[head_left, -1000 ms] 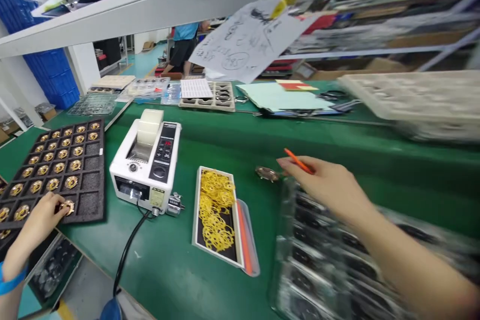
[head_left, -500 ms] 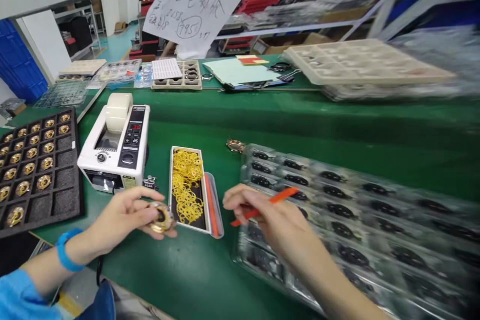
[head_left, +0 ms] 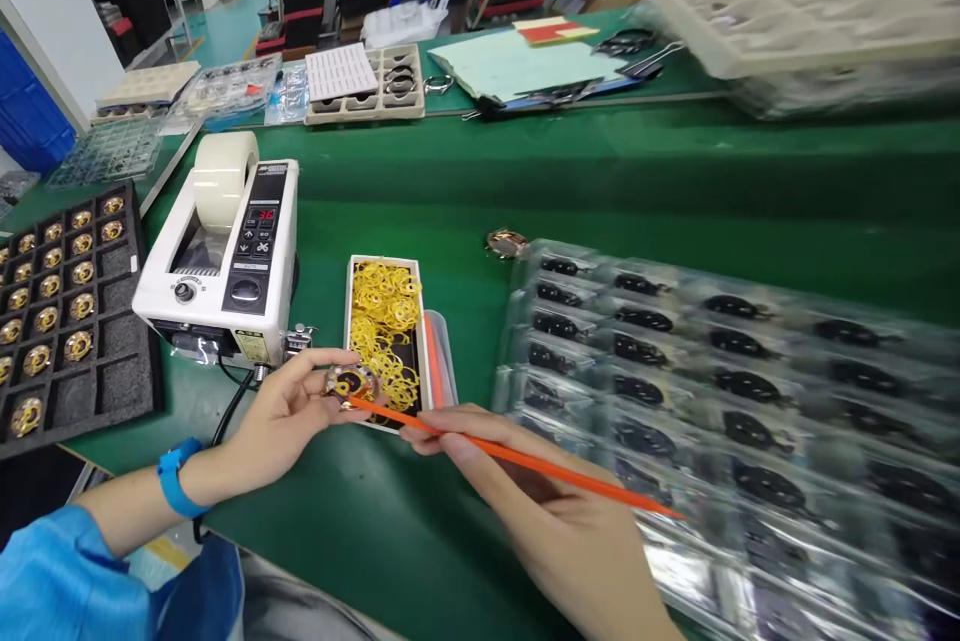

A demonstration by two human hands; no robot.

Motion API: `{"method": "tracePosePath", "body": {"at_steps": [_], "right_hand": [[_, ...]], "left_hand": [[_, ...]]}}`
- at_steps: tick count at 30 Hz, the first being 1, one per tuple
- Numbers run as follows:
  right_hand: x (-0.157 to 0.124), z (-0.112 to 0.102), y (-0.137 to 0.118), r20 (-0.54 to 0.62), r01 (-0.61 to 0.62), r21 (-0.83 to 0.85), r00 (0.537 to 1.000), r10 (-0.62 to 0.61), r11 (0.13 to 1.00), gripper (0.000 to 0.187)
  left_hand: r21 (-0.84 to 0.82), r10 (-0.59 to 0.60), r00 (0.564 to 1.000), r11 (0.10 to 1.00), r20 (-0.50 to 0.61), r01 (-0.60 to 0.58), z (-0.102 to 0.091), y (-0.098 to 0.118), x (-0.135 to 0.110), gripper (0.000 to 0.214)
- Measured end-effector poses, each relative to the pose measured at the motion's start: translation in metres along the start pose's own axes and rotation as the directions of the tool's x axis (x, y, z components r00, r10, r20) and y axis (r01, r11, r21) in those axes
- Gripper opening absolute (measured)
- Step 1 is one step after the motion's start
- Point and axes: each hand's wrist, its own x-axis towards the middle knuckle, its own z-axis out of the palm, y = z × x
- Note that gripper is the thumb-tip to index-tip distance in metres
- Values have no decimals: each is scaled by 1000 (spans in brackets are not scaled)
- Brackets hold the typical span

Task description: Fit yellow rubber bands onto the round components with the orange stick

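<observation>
My left hand pinches a round gold-and-black watch case by its edge, above the front left of a white box. Within that box lie many thin yellow rings. Held like a pen in my right hand is a thin orange stick, its pointed tip at the lower edge of the watch case; whether it touches cannot be made out. Beside the box lies a narrow clear tray with an orange-red strip in it.
A tape dispenser stands left of the box. Far left, a black foam tray holds gold cases. Clear blister trays with black parts cover the right side, a gold round piece near their corner. Papers lie behind.
My right hand has turned the orange stick and brought its tip over to the watch case. My left hand has tilted the case and raised it slightly towards the box. The view has tipped downward.
</observation>
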Motion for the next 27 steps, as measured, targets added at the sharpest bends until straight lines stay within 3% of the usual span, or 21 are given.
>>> {"method": "tracePosePath", "body": {"at_steps": [3,6,11,16,19,24,27], "right_hand": [[0,1,-2,-9,56,-34,998,-56,998,22],[2,-3,0,102,243,-120,967,-232,963,19],[2,-15,10,400,647,-225,743,-536,729,37],[-1,-19,25,535,762,-328,637,-555,558,43],[-2,-16,26,466,742,-354,668,-581,570,45],[-6,-3,7,105,516,-421,845,-525,746,37],[-6,6,-1,-9,442,-414,872,-489,796,35]], "left_hand": [[-2,0,1000,1000,27,0,-2,-1,-1,28],[-33,-31,999,999,22,32,-3,-1,-1,29],[-75,-96,995,992,20,98,-5,1,0,28],[-53,-156,986,987,-51,153,-6,2,1,30],[-56,-165,985,985,-42,163,-4,0,1,33],[-97,-148,989,984,22,149,0,-6,-2,37],[-113,-149,988,982,28,152,2,-9,-3,38]]}}
